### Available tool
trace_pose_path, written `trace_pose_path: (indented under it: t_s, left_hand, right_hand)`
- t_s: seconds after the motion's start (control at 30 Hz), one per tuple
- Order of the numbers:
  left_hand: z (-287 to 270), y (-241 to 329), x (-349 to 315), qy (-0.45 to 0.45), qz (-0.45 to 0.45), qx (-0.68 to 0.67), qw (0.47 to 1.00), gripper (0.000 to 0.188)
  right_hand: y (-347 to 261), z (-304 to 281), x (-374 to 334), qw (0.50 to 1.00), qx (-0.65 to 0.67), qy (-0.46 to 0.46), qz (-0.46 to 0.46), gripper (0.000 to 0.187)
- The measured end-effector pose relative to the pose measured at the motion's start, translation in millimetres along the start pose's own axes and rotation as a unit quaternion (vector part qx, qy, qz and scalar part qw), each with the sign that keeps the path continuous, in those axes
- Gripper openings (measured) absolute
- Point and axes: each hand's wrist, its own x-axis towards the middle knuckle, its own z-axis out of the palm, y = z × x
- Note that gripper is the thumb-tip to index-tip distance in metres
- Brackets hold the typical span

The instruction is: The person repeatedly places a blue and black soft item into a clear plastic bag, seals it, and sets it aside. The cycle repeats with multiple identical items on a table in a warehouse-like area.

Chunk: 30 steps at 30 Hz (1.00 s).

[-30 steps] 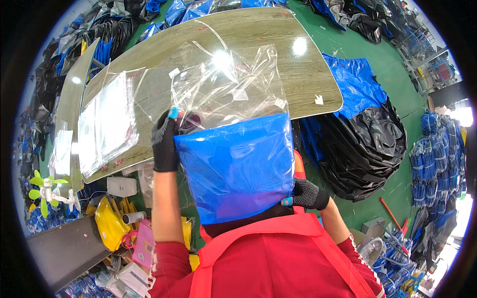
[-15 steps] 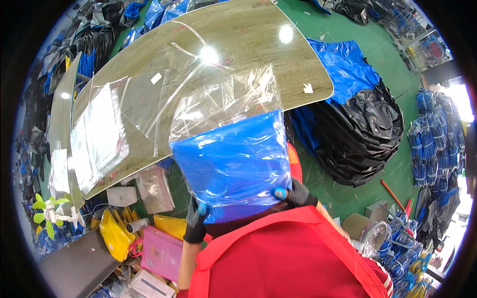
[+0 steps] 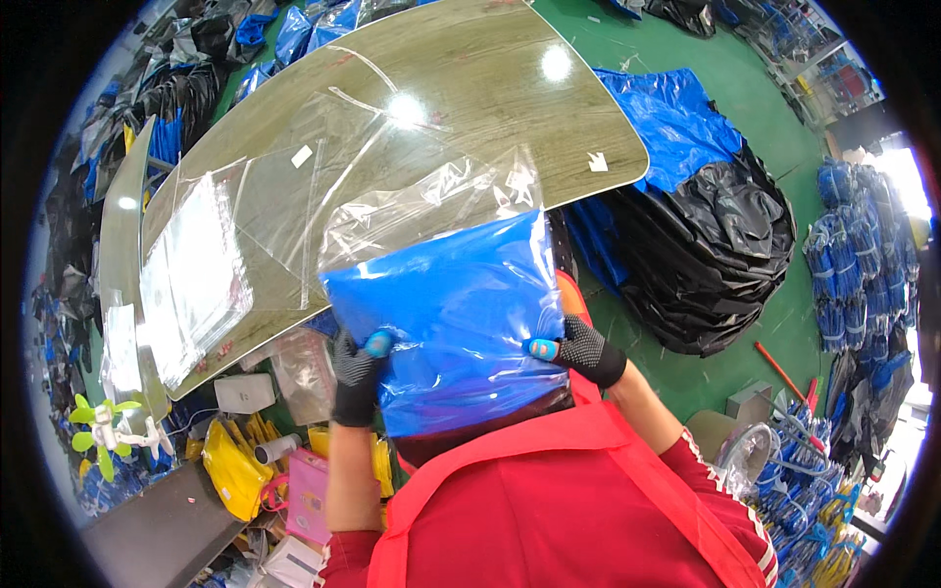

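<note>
A clear plastic bag (image 3: 431, 201) with a folded blue item (image 3: 446, 314) inside it is held up in front of my chest. My left hand (image 3: 355, 377), in a dark dotted glove with a blue fingertip, grips the bag's lower left edge. At the lower right edge my right hand (image 3: 578, 350), gloved the same way, pinches the bag. The bag's empty clear top reaches over the near edge of a wood-grain table (image 3: 490, 88). I wear a red top.
A stack of clear bags (image 3: 191, 279) lies on the table's left part. Black and blue sacks (image 3: 706, 235) sit on the green floor at right, with blue bundles (image 3: 863, 265) beyond. A yellow bag (image 3: 230, 470), a pink box (image 3: 309, 495) and a small fan (image 3: 103, 431) sit lower left.
My left hand has dropped from the bag's upper left corner to its lower left edge. The bag with the blue item has stayed in front of my chest.
</note>
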Motion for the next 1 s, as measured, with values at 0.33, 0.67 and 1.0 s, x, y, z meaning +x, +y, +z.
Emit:
trace_pose_path:
  t_s: [0.33, 0.67, 1.0]
  left_hand:
    - [3, -15, -17, 0.047, 0.030, -0.091, 0.994, 0.069]
    - [7, 2, -10, 0.051, 0.059, -0.046, 0.996, 0.044]
    - [-9, 23, 15, -0.108, 0.031, -0.118, 0.987, 0.060]
  right_hand:
    - [-5, 9, -12, 0.999, 0.035, -0.013, -0.031, 0.065]
    - [-4, 0, 1, 0.995, 0.090, 0.031, -0.028, 0.055]
    - [-17, -18, 27, 0.978, 0.174, 0.055, -0.096, 0.047]
